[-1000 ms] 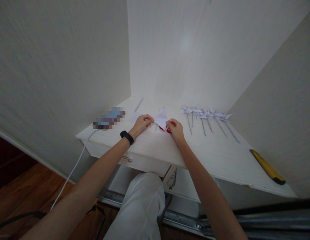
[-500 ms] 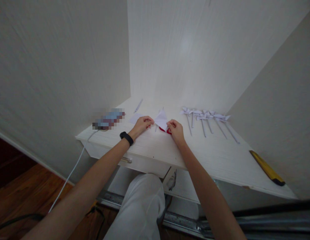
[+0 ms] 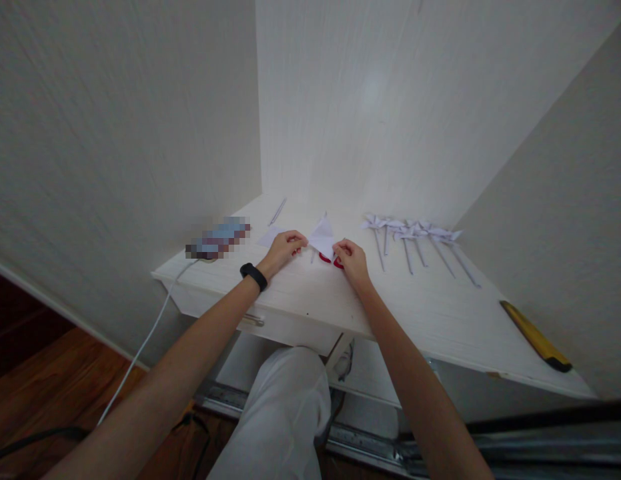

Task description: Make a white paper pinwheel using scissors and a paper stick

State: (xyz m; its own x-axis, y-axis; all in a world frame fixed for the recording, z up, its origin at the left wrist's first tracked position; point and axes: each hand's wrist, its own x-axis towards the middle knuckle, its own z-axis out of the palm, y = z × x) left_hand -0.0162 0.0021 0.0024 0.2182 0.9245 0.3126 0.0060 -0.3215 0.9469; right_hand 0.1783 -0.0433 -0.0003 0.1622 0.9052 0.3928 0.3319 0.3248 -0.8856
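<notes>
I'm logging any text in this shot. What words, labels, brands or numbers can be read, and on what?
None can be read.
Phone: blurred out, nothing legible.
Folded white paper between the left hand and right hand: blank.
Yellow-handled tool: no readable marking.
Paper pinwheels: plain white.

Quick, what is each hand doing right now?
Left hand: fingers pinched on the left edge of the folded white paper.
Right hand: fingers pinched on the same paper's lower right corner, just above the red scissors.
</notes>
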